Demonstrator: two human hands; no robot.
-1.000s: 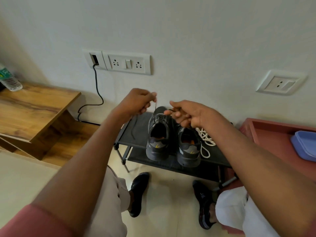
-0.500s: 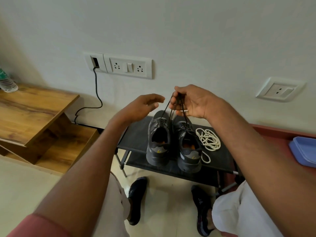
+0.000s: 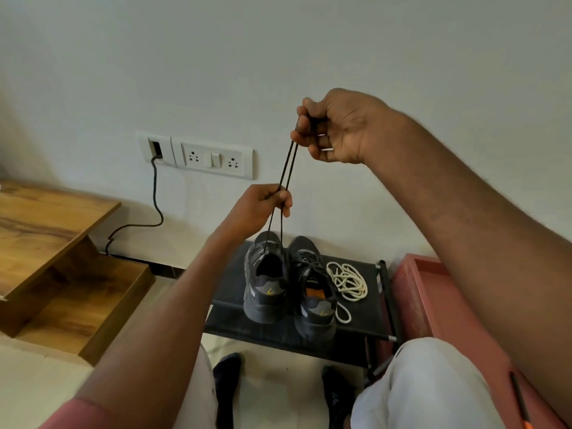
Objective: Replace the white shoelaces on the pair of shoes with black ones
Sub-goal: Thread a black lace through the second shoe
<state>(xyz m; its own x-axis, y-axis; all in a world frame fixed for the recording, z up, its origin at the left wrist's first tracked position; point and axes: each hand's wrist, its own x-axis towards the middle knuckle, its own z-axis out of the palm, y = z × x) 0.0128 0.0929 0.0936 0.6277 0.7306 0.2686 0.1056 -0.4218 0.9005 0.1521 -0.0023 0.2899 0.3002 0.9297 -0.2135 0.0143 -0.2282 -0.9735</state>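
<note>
Two black lace strands taut | right hand grip pinches ends | left hand grip pinches mid-strands

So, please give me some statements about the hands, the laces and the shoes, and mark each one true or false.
1. The right hand holds both strands of the black lace up high. True.
2. The left hand rests on the wooden table. False: it pinches the lace strands lower down.
3. The white laces lie beside the right shoe. True.
4. The black lace runs into the right shoe. False: it goes down to the left shoe.
</note>
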